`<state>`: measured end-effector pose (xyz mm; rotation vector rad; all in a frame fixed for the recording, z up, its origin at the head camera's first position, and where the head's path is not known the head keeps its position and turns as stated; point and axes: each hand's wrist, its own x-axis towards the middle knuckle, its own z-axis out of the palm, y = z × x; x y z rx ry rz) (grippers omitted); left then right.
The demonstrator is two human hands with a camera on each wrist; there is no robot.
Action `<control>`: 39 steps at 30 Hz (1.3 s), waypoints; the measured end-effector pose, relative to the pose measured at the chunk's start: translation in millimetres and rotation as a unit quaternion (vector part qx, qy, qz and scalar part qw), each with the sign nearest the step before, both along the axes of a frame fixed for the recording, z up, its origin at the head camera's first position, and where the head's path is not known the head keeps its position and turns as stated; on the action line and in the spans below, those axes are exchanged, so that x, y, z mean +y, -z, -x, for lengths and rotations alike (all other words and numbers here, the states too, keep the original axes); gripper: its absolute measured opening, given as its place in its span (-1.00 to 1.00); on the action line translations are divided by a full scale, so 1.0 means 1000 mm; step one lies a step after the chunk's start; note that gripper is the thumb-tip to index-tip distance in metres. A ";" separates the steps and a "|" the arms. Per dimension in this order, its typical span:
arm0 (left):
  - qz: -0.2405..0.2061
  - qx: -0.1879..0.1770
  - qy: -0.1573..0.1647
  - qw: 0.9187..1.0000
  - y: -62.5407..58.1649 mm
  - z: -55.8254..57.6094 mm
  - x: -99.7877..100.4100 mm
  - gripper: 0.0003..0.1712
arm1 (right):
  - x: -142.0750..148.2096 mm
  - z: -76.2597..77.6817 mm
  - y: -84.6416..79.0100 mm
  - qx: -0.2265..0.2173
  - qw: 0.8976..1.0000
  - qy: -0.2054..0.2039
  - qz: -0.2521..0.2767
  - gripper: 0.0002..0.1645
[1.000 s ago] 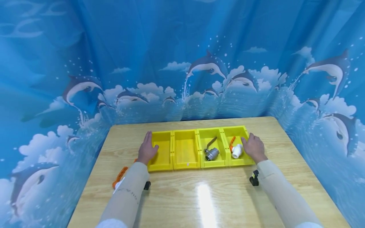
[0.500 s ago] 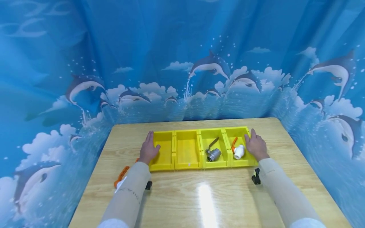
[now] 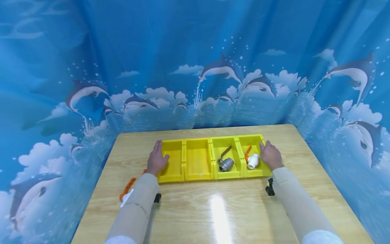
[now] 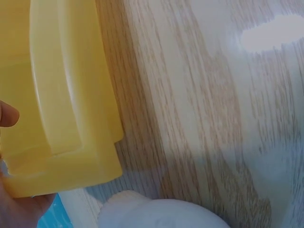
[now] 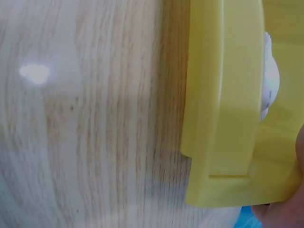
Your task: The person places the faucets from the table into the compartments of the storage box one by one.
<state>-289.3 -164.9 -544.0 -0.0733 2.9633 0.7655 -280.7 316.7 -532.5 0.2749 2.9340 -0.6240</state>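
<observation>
A row of joined yellow bins lies across the table. My left hand grips its left end, thumb over the inside of the wall and straight fingers along the outside. At the other end my right hand holds the right wall, its thumb inside the rim. A metal ball valve with a brown lever sits in the third bin from the left. The rightmost bin holds a white plastic ball valve with an orange handle. The two left bins hold no valve.
Left of my left forearm lies an orange-handled white valve, partly hidden by the sleeve; another bit of orange shows beside the wrist. The wooden table meets a blue dolphin-print curtain at the back and sides.
The head view sways slightly right and back. My right hand and forearm shift a little along the right bin's wall. The bins, valves and left hand keep their places.
</observation>
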 end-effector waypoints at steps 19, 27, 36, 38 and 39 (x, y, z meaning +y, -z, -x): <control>0.019 -0.034 0.015 0.999 -0.007 0.000 -0.002 -0.05 | -0.003 0.002 -0.002 -0.032 0.999 0.025 0.005 -0.12; 0.044 -0.068 0.024 0.996 -0.015 0.000 0.001 -0.03 | -0.004 0.001 -0.001 -0.038 0.999 0.031 0.002 -0.12; -0.012 -0.063 -0.013 0.998 -0.021 -0.008 -0.003 -0.10 | 0.000 0.003 0.003 -0.042 0.999 0.027 0.008 -0.09; -0.027 -0.067 -0.022 0.997 -0.022 -0.012 -0.006 -0.11 | 0.002 0.004 0.004 -0.039 0.999 0.026 0.005 -0.10; -0.033 -0.068 -0.025 0.997 -0.023 -0.013 -0.007 -0.12 | 0.002 0.003 0.004 -0.037 0.999 0.026 0.003 -0.10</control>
